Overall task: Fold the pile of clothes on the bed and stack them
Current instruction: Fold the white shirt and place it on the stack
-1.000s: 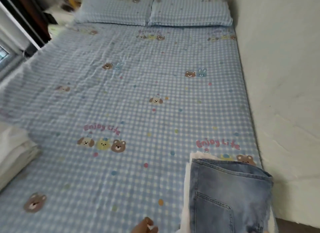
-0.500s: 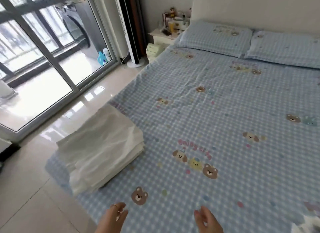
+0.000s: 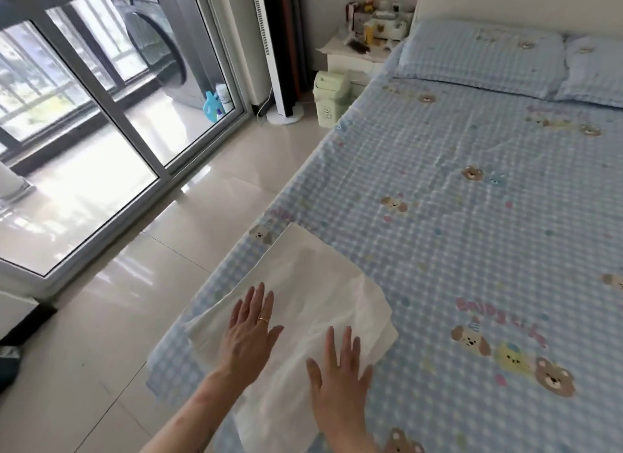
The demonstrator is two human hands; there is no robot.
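A stack of folded white clothes [image 3: 313, 284] lies on the near left corner of the bed [image 3: 472, 250], which wears a blue checked sheet with bear prints. My left hand [image 3: 251, 331] is stretched out over the left part of the white stack, fingers straight and spread, a ring on one finger. My right hand [image 3: 338, 378] reaches over the stack's near right part, fingers straight too. Neither hand grips anything. The folded jeans seen a moment ago are out of view.
Two pillows [image 3: 478, 54] lie at the head of the bed. A bedside table [image 3: 354, 52] with small items and a pale green bin [image 3: 328, 98] stand by the bed's left side. Tiled floor [image 3: 168, 250] and a sliding glass door [image 3: 101, 115] are at left.
My view has swung left from the jeans to the white stack. Both hands have moved forward from the frame's bottom edge and now spread over the white clothes.
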